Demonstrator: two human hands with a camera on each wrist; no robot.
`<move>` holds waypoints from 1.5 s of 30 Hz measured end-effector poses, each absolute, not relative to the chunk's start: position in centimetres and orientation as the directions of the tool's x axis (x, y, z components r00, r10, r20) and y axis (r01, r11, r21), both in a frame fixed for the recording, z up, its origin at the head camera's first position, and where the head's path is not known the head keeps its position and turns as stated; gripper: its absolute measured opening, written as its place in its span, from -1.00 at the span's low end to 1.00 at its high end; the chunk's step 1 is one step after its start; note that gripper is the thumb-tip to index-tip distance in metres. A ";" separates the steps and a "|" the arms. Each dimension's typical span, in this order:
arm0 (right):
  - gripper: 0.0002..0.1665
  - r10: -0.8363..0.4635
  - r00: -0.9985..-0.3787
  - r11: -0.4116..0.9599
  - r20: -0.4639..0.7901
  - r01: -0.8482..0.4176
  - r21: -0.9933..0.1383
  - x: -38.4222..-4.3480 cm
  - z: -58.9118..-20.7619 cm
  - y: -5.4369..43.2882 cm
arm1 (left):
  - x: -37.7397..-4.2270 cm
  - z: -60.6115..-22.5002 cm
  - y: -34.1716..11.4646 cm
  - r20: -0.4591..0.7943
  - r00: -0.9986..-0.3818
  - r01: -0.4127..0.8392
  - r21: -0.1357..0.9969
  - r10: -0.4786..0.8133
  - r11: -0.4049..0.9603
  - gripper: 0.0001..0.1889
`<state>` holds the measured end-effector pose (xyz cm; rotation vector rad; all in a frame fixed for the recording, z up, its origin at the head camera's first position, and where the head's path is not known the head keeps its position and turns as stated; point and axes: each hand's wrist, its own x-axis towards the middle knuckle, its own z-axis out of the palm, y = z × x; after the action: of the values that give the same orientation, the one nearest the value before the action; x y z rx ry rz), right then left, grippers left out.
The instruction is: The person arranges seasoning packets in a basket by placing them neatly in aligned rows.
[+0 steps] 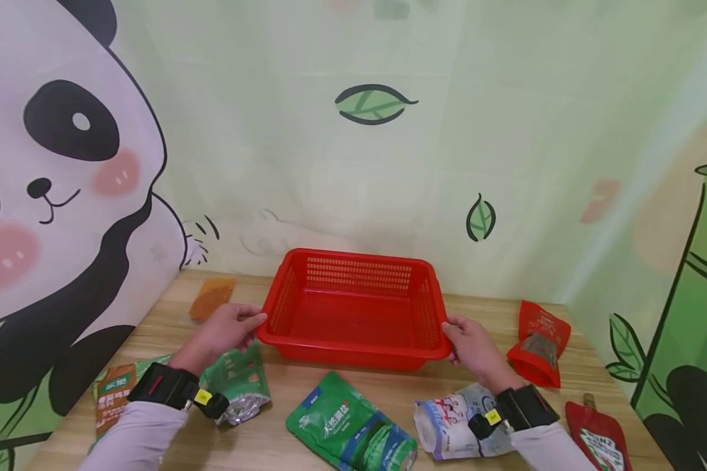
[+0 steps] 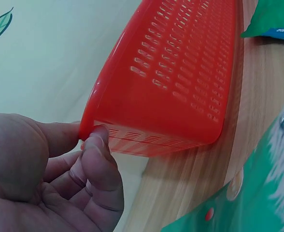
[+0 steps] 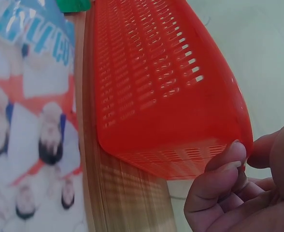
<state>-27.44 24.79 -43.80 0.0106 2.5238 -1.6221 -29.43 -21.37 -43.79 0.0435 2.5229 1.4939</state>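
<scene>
A red plastic basket point(image 1: 353, 353) with slotted walls stands at the back middle of the wooden table, and nothing lies inside it. The left hand point(image 1: 231, 327) pinches its left rim between thumb and fingers. At the opposite end, the right hand point(image 1: 471, 343) pinches the right rim. Both wrist views show the thumb on the outer lip and the fingertips curled under it: the left hand point(image 2: 79, 179) at one corner, the right hand point(image 3: 248, 188) at the other. Whether the basket's base touches the table is hard to tell.
Around the basket lie a green pouch point(image 1: 342, 418), a blue-white pouch point(image 1: 448, 425), a silver-green bag point(image 1: 241, 379), a brown-green packet point(image 1: 114, 392), an orange packet point(image 1: 213, 297), a red bag point(image 1: 544, 333) and a red ketchup pouch point(image 1: 598, 432). A printed backdrop point(image 1: 306, 176) rises behind the table.
</scene>
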 end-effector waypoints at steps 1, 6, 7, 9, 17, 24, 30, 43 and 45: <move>-0.46 -0.066 -0.990 0.424 -0.123 0.084 -0.902 -27.4 -43.8 24.9 | -29.4 -43.8 -21.2 -0.160 -0.978 -0.075 0.872 0.135 0.484 -0.57; -0.45 -0.048 -0.991 0.428 -0.127 0.095 -0.899 -26.9 -43.8 25.8 | -29.2 -43.8 -20.4 -0.158 -0.975 -0.068 0.881 0.155 0.469 -0.60; -0.45 -0.046 -0.991 0.427 -0.128 0.096 -0.899 -26.8 -43.8 26.0 | -29.2 -43.9 -20.2 -0.159 -0.974 -0.067 0.881 0.159 0.469 -0.61; -0.43 -0.039 -0.991 0.424 -0.131 0.102 -0.900 -26.5 -43.9 26.3 | -29.1 -43.9 -19.8 -0.153 -0.974 -0.058 0.878 0.165 0.475 -0.62; -0.42 -0.021 -0.990 0.426 -0.136 0.114 -0.897 -26.2 -43.9 27.3 | -29.3 -44.3 -19.0 -0.128 -0.975 -0.033 0.890 0.181 0.455 -0.64; -0.42 -0.016 -0.992 0.424 -0.128 0.109 -0.899 -26.0 -44.0 28.0 | -29.2 -44.2 -18.1 -0.125 -0.973 -0.026 0.896 0.196 0.444 -0.62; -0.42 0.019 -0.990 0.421 -0.139 0.134 -0.897 -25.8 -43.9 28.4 | -29.0 -44.0 -17.3 -0.137 -0.969 -0.040 0.907 0.204 0.419 -0.65; -0.42 0.038 -0.986 0.401 -0.161 0.163 -0.901 -25.9 -44.3 29.3 | -29.1 -44.3 -16.0 -0.095 -0.976 0.003 0.894 0.194 0.449 -0.69; -0.42 0.035 -0.989 0.398 -0.147 0.149 -0.905 -25.9 -44.3 29.3 | -29.1 -44.4 -15.9 -0.086 -0.977 0.009 0.895 0.194 0.446 -0.69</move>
<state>-25.91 29.31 -44.34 0.1676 2.5379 -1.6611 -29.06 -15.92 -44.41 0.1789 2.5172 1.5565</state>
